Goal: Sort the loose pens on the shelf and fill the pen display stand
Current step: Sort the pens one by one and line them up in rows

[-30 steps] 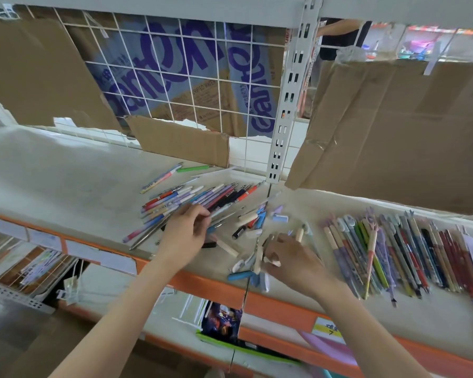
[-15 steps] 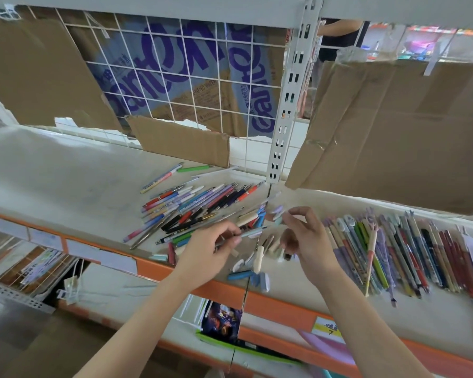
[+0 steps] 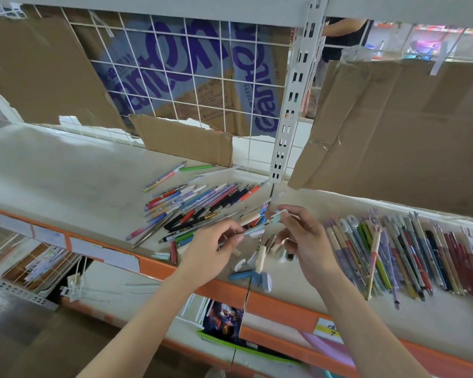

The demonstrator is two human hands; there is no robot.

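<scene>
Both hands are raised just above the white shelf [image 3: 66, 173]. My left hand [image 3: 213, 246] pinches a thin pale-blue pen [image 3: 253, 231] by its barrel. At the pen's far end my right hand [image 3: 302, 236] pinches a light-blue cap [image 3: 277, 217]. A loose heap of mixed pens [image 3: 197, 205] lies behind my left hand. To the right, a sorted row of pens [image 3: 410, 252] lies side by side. Loose caps and short pen parts [image 3: 257, 268] are scattered below my hands. No display stand is in view.
The shelf's orange front edge [image 3: 115, 252] runs below my arms. A white slotted upright [image 3: 290, 105] and wire grid [image 3: 175, 77] stand behind. Cardboard sheets [image 3: 393, 132] hang at the back. A lower shelf holds packaged goods [image 3: 224, 320].
My left hand lifted a thin pen out of the heap and my right hand rose from the caps; both now meet over the shelf with pen and cap end to end.
</scene>
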